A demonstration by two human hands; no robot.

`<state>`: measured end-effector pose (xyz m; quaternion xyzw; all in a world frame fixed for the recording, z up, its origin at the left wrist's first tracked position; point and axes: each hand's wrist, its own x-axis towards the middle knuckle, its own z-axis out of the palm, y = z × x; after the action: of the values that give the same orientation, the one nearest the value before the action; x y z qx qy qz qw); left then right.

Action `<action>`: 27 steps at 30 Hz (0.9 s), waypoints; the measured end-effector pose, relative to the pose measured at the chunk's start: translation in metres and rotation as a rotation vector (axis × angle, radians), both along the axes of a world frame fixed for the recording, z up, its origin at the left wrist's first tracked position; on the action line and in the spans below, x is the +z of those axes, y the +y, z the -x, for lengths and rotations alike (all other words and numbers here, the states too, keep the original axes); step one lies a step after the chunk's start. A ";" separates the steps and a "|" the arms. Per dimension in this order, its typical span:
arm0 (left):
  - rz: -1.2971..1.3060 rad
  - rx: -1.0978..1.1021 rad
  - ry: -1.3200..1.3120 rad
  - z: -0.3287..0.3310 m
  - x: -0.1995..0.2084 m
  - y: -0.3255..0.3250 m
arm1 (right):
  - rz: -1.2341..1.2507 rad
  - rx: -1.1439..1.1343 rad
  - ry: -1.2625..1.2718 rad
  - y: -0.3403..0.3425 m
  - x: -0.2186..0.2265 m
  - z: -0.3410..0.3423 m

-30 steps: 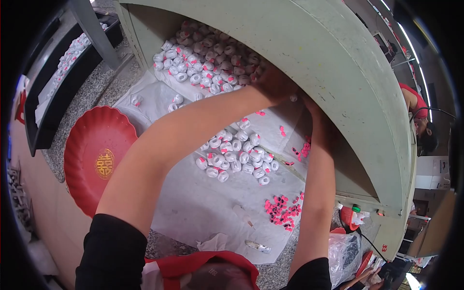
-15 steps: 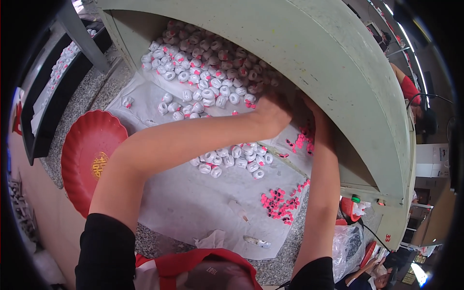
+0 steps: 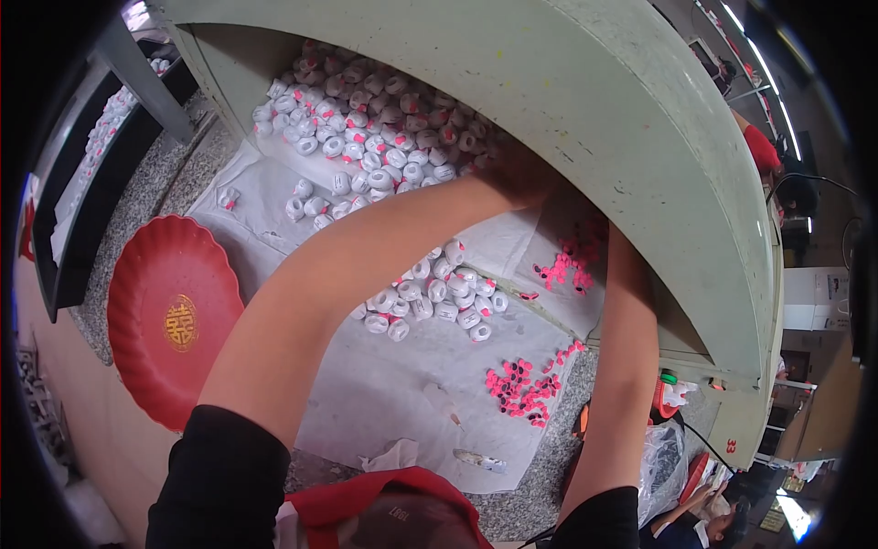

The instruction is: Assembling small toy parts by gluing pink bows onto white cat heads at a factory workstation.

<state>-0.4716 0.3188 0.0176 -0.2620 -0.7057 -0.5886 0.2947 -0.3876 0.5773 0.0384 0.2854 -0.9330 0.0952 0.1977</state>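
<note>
Under the edge of a pale green hood (image 3: 640, 156), my left hand (image 3: 526, 176) is in shadow, close to the right end of a heap of small round white pieces (image 3: 384, 137), many with pink parts. Its fingers are too dark to make out. My right forearm (image 3: 626, 339) reaches up behind the hood's rim, which hides that hand. Loose small pink pieces (image 3: 572, 263) lie between the arms. A smaller group of white pieces (image 3: 439, 295) is below my left forearm, and more pink pieces with dark spots (image 3: 523, 389) lie nearer me.
White paper (image 3: 366, 403) covers part of a speckled stone counter, with a thin tool (image 3: 480, 459) near its front edge. At left are a red scalloped tray (image 3: 146, 320) and a black bin (image 3: 55, 265) of small pieces. Clear plastic (image 3: 663, 457) and another person (image 3: 704, 526) are at right.
My left hand has gone further under the hood, into shadow. My right hand has passed out of sight behind the rim. The view has shifted slightly.
</note>
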 end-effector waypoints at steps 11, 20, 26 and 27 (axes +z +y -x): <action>0.645 0.266 0.031 0.001 0.002 0.011 | -0.109 -0.247 0.112 -0.066 0.035 0.088; 0.668 0.409 -0.078 0.035 -0.038 0.016 | -0.045 -0.069 0.151 -0.061 -0.009 0.106; 0.580 0.636 0.084 0.031 -0.031 0.027 | 0.030 0.056 0.317 -0.064 0.014 0.143; 0.721 0.669 0.054 0.031 -0.030 0.027 | 0.042 0.073 0.336 -0.062 0.015 0.144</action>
<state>-0.5024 0.3460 -0.0119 -0.1216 -0.9022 -0.1728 0.3761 -0.5317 0.5153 0.0534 0.3269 -0.8736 0.0731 0.3530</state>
